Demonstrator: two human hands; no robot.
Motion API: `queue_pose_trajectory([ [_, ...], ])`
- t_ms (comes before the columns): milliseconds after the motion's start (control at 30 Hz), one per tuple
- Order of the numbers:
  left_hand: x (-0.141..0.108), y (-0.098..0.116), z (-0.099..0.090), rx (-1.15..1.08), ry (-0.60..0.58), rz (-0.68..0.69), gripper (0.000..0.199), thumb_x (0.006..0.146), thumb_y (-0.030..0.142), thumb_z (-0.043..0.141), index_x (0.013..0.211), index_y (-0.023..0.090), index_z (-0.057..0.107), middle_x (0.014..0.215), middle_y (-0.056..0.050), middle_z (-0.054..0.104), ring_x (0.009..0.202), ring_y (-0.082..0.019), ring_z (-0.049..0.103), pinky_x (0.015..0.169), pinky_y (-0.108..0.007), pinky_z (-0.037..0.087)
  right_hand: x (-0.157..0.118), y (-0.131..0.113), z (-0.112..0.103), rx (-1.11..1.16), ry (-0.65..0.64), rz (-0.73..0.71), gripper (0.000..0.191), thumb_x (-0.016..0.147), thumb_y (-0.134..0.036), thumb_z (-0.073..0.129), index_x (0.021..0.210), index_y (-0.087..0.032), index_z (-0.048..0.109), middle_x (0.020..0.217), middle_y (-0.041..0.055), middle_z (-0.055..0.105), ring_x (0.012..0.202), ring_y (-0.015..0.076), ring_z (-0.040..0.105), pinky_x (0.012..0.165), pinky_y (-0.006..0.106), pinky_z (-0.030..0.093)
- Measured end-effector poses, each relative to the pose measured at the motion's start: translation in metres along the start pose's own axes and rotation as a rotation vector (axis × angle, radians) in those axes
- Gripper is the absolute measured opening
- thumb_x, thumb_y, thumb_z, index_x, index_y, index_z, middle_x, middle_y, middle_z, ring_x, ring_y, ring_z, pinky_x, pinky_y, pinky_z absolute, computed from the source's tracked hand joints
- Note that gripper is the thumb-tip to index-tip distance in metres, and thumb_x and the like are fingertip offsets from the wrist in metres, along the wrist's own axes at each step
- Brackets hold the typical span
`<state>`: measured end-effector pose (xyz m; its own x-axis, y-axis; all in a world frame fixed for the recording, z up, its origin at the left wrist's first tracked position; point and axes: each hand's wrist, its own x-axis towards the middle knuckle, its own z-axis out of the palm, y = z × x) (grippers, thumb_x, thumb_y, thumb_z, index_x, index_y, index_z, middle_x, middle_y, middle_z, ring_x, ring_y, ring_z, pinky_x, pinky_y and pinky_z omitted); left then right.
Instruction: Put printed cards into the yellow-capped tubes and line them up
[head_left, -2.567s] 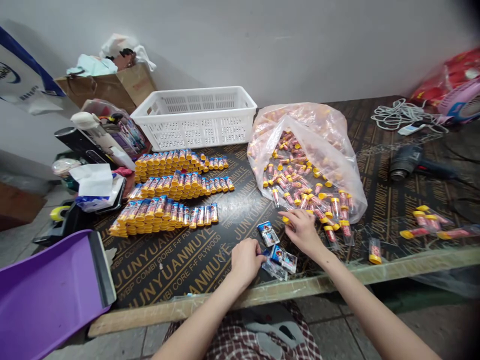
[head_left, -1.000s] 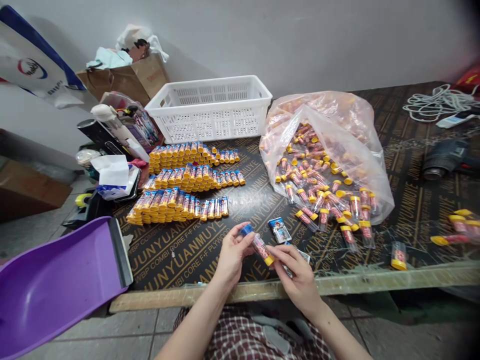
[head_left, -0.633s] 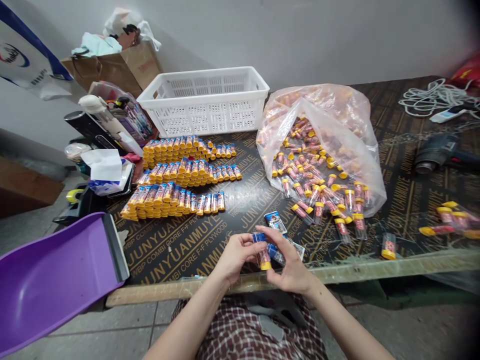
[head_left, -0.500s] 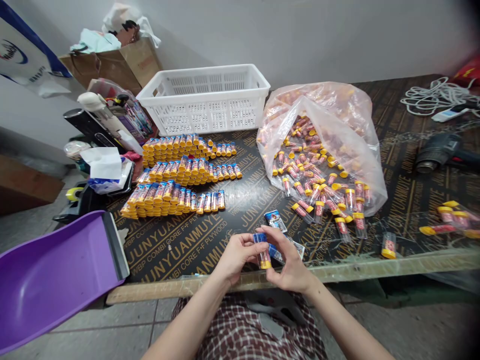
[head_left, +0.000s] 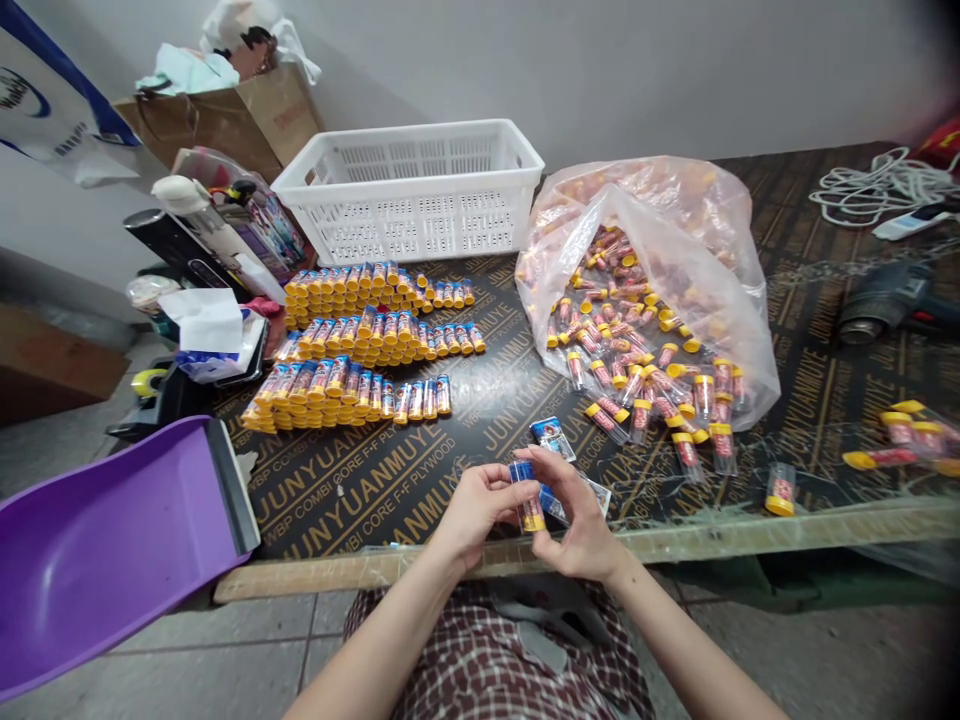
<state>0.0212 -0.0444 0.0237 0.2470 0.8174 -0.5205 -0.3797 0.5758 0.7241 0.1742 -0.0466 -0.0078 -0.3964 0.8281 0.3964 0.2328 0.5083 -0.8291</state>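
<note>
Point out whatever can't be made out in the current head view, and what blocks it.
Head view:
Held tube: middle covered by fingers of the left hand.
Blue packets: partly behind the right hand.
Bag: contents at the back blurred by cloudy plastic.
Purple dustpan: one side cut off by the left edge.
Red item: cut off by the right edge, identity unclear.

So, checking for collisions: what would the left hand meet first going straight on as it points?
Past the blue and yellow plastic tube it holds, the left hand likely meets the right hand first; depth unclear.
</note>
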Motion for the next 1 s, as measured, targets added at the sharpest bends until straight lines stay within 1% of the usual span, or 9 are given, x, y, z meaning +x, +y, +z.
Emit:
queue_pose_trajectory([
  [133, 0.006, 0.005, 0.000, 0.009, -0.011, 0.037, 0.040, 0.053, 0.039, 0.083, 0.076, 0.010, 0.067, 0.067, -0.005, 0.065, 0.056, -0.012, 0.057, 0.057, -0.024, 0.045, 0.005, 0.000, -0.004, 0.012, -0.015, 0.022, 0.084, 0.066, -0.007, 0.053, 0.143, -0.025, 0.024, 0.140, 0.0110, 0.041, 0.126, 0.0265, 0.046, 0.106, 0.045, 0.039],
  [233, 0.028, 0.026, -0.010, 0.163, 0.091, 0.185, 0.033, 0.054, 0.038, 0.081, 0.069, 0.012, 0.067, 0.065, -0.005, 0.065, 0.057, -0.014, 0.057, 0.060, -0.026, 0.045, 0.009, 0.002, -0.013, -0.034, -0.006, 0.069, 0.088, 0.072, -0.017, 0.061, 0.146, -0.026, 0.015, 0.149, 0.0116, 0.026, 0.130, 0.0280, 0.040, 0.109, 0.049, 0.033],
  [367, 0.071, 0.065, -0.034, 0.783, 0.430, 0.402, 0.020, 0.058, 0.031, 0.077, 0.059, 0.017, 0.062, 0.059, -0.004, 0.062, 0.065, -0.020, 0.059, 0.065, -0.028, 0.041, 0.013, 0.011, -0.028, -0.105, 0.128, 0.145, 0.082, 0.078, -0.025, 0.063, 0.146, -0.028, 0.016, 0.150, 0.0105, 0.025, 0.132, 0.0274, 0.037, 0.109, 0.050, 0.032],
  [467, 0.094, 0.086, -0.046, 1.317, 0.618, 0.424, 0.023, 0.066, 0.031, 0.071, 0.084, 0.019, 0.064, 0.073, -0.007, 0.067, 0.079, -0.026, 0.062, 0.071, -0.032, 0.041, 0.014, 0.022, -0.039, -0.276, 0.193, 0.173, 0.063, 0.082, -0.026, 0.059, 0.140, -0.028, 0.034, 0.146, 0.0094, 0.032, 0.132, 0.0275, 0.036, 0.108, 0.051, 0.032],
  [567, 0.099, 0.092, -0.049, 1.612, 0.663, 0.429, 0.036, 0.073, 0.035, 0.066, 0.103, 0.017, 0.058, 0.087, -0.013, 0.067, 0.087, -0.031, 0.061, 0.077, -0.037, 0.040, 0.013, 0.037, -0.056, -0.496, 0.255, 0.175, 0.041, 0.084, -0.025, 0.056, 0.125, -0.024, 0.054, 0.137, 0.0102, 0.044, 0.125, 0.0269, 0.044, 0.104, 0.048, 0.037],
  [733, 0.077, 0.069, -0.035, 1.607, 0.663, 0.594, 0.024, 0.081, 0.029, 0.059, 0.102, 0.019, 0.060, 0.098, -0.011, 0.064, 0.093, -0.026, 0.058, 0.079, -0.033, 0.038, 0.015, 0.065, -0.086, -0.828, 0.289, 0.230, 0.027, 0.086, -0.027, 0.052, 0.109, -0.020, 0.065, 0.101, 0.0102, 0.065, 0.096, 0.0275, 0.055, 0.087, 0.047, 0.045],
  [800, 0.065, 0.045, -0.021, 1.474, 0.501, 0.575, 0.018, 0.082, 0.035, 0.058, 0.091, 0.020, 0.064, 0.088, -0.008, 0.066, 0.082, -0.022, 0.059, 0.071, -0.030, 0.038, 0.019, 0.073, -0.090, -0.856, 0.250, 0.254, 0.028, 0.086, -0.028, 0.054, 0.110, -0.019, 0.064, 0.094, 0.0106, 0.066, 0.090, 0.0286, 0.055, 0.083, 0.047, 0.045],
  [900, 0.050, 0.004, 0.000, 1.395, 0.211, 0.469, 0.031, 0.072, 0.051, 0.066, 0.071, 0.020, 0.065, 0.074, -0.007, 0.064, 0.071, -0.023, 0.058, 0.063, -0.029, 0.035, 0.025, 0.079, -0.089, -0.887, 0.188, 0.278, 0.029, 0.083, -0.026, 0.057, 0.111, -0.020, 0.063, 0.087, 0.0107, 0.065, 0.086, 0.0287, 0.056, 0.078, 0.044, 0.046],
  [1000, 0.043, -0.024, 0.013, 1.460, 0.184, 0.421, 0.038, 0.059, 0.052, 0.077, 0.072, 0.020, 0.064, 0.078, -0.008, 0.065, 0.079, -0.026, 0.059, 0.069, -0.031, 0.034, 0.026, 0.078, -0.086, -0.898, 0.144, 0.303, 0.034, 0.082, -0.022, 0.056, 0.116, -0.020, 0.060, 0.089, 0.0112, 0.065, 0.082, 0.0278, 0.058, 0.073, 0.040, 0.047],
])
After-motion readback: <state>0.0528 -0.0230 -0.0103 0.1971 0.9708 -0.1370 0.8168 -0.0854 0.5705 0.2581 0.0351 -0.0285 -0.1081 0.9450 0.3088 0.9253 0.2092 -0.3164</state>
